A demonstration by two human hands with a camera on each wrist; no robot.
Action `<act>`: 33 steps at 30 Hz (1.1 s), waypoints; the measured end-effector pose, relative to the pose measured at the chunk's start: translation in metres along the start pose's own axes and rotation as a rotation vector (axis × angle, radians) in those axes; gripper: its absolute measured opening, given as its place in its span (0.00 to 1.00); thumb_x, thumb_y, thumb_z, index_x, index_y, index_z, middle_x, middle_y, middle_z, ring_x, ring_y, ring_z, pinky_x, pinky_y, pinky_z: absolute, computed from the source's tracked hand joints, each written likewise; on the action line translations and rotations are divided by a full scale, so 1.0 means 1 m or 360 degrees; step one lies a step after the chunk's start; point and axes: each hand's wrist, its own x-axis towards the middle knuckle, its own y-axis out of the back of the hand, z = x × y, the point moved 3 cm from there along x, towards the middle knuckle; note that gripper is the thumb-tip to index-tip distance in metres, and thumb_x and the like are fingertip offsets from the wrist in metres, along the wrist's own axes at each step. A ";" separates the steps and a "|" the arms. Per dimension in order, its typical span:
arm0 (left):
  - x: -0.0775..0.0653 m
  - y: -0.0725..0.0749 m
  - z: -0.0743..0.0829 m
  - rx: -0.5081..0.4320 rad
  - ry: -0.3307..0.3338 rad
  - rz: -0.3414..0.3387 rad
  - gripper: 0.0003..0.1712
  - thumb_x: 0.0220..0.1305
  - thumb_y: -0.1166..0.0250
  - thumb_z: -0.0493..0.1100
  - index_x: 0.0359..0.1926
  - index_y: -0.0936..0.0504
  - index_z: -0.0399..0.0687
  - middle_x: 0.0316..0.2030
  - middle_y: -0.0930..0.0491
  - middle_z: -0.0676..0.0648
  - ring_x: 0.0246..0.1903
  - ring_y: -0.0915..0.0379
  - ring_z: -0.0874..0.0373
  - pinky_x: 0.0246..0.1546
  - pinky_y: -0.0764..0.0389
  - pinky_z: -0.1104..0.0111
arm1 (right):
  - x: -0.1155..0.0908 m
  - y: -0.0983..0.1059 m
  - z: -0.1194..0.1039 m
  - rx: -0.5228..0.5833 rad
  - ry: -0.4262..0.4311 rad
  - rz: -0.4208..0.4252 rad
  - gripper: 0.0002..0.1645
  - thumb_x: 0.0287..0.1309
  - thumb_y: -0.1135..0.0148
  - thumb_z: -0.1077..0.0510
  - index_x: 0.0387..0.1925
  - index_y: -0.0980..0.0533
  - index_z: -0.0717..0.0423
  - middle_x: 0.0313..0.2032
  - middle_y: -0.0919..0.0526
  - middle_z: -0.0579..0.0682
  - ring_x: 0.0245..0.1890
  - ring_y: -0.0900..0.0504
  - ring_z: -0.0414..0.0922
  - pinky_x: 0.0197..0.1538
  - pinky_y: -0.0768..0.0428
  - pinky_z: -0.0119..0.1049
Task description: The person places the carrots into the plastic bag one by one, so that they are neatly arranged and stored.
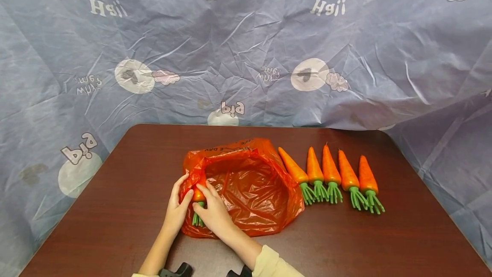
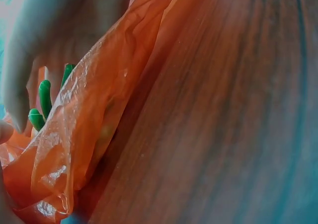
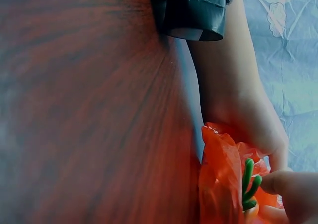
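A red plastic bag (image 1: 253, 195) lies on the table with its mouth spread wide toward me. Just inside its left side is an orange carrot (image 1: 198, 195) with green stems, which my right hand (image 1: 216, 215) holds between thumb and fingers. My left hand (image 1: 177, 208) grips the bag's left rim beside that carrot. In the left wrist view, green stems (image 2: 44, 97) show behind the bag's plastic wall (image 2: 94, 105), under a hand. Close to my right thumb, the stems (image 3: 251, 184) also appear in the right wrist view. Bag plastic and fingers hide the carrot's tip.
Several more carrots (image 1: 332, 172) lie in a row right of the bag, tips pointing away and green stems toward me. The leftmost one (image 1: 294, 166) lies against the bag's right side. Behind the brown table (image 1: 153, 153) hangs a blue printed cloth (image 1: 238, 46).
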 end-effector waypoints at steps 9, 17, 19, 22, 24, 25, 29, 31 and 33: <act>0.001 0.000 0.001 0.0024 -0.0035 0.0001 0.26 0.66 0.49 0.36 0.65 0.41 0.46 0.65 0.43 0.45 0.57 0.42 0.74 0.52 0.37 0.86 | -0.004 0.007 -0.004 -0.0058 0.0014 -0.0018 0.26 0.55 0.44 0.52 0.56 0.29 0.53 0.64 0.37 0.59 0.61 0.34 0.57 0.57 0.31 0.55; 0.001 0.001 0.000 -0.0009 -0.0004 0.0010 0.27 0.66 0.50 0.36 0.65 0.43 0.46 0.64 0.42 0.46 0.55 0.39 0.71 0.51 0.34 0.85 | -0.008 0.018 -0.005 -0.0049 0.0038 0.0001 0.25 0.55 0.44 0.52 0.56 0.28 0.54 0.63 0.34 0.57 0.60 0.32 0.55 0.57 0.30 0.52; 0.001 0.001 0.000 -0.0015 0.0014 0.0009 0.27 0.66 0.50 0.36 0.65 0.44 0.46 0.64 0.42 0.47 0.53 0.37 0.71 0.49 0.33 0.85 | -0.010 0.020 -0.005 -0.0046 0.0023 -0.0002 0.26 0.55 0.45 0.51 0.56 0.28 0.53 0.63 0.34 0.56 0.60 0.33 0.54 0.57 0.30 0.52; 0.000 0.001 0.000 -0.0018 0.0026 0.0003 0.28 0.66 0.50 0.36 0.65 0.44 0.46 0.64 0.43 0.46 0.53 0.37 0.72 0.49 0.32 0.85 | -0.012 0.023 -0.006 -0.0081 -0.0001 0.0004 0.25 0.55 0.45 0.50 0.56 0.28 0.50 0.62 0.33 0.54 0.60 0.32 0.53 0.56 0.29 0.52; 0.000 0.000 -0.001 -0.0020 0.0026 0.0001 0.28 0.66 0.50 0.36 0.65 0.44 0.46 0.64 0.43 0.46 0.53 0.37 0.73 0.49 0.32 0.85 | -0.014 0.026 -0.007 -0.0120 -0.0010 0.0012 0.24 0.55 0.45 0.49 0.55 0.27 0.48 0.61 0.31 0.52 0.59 0.31 0.53 0.54 0.28 0.54; 0.000 0.000 -0.001 -0.0021 0.0026 -0.0001 0.28 0.66 0.50 0.36 0.65 0.44 0.46 0.64 0.43 0.46 0.53 0.37 0.73 0.49 0.32 0.85 | -0.015 0.028 -0.008 -0.0148 -0.0013 0.0016 0.24 0.56 0.45 0.48 0.55 0.27 0.47 0.61 0.31 0.51 0.59 0.31 0.52 0.52 0.28 0.54; 0.000 0.000 -0.001 -0.0030 0.0023 -0.0005 0.27 0.66 0.50 0.36 0.65 0.44 0.46 0.64 0.42 0.46 0.52 0.36 0.72 0.48 0.31 0.84 | -0.016 0.036 -0.011 -0.0206 -0.0023 0.0011 0.22 0.57 0.46 0.47 0.54 0.26 0.44 0.61 0.30 0.49 0.60 0.31 0.51 0.51 0.28 0.57; 0.000 0.000 -0.001 -0.0031 0.0021 -0.0007 0.27 0.66 0.50 0.36 0.65 0.44 0.46 0.64 0.42 0.46 0.52 0.36 0.72 0.48 0.31 0.84 | -0.017 0.040 -0.012 -0.0219 -0.0022 0.0005 0.22 0.57 0.47 0.47 0.53 0.26 0.44 0.60 0.29 0.49 0.60 0.32 0.50 0.52 0.30 0.58; 0.000 -0.001 -0.001 -0.0036 0.0016 -0.0007 0.28 0.66 0.50 0.36 0.65 0.44 0.46 0.63 0.42 0.46 0.52 0.36 0.72 0.48 0.31 0.84 | -0.018 0.045 -0.013 -0.0240 -0.0012 0.0006 0.21 0.58 0.47 0.47 0.53 0.25 0.43 0.59 0.28 0.48 0.60 0.32 0.50 0.55 0.32 0.58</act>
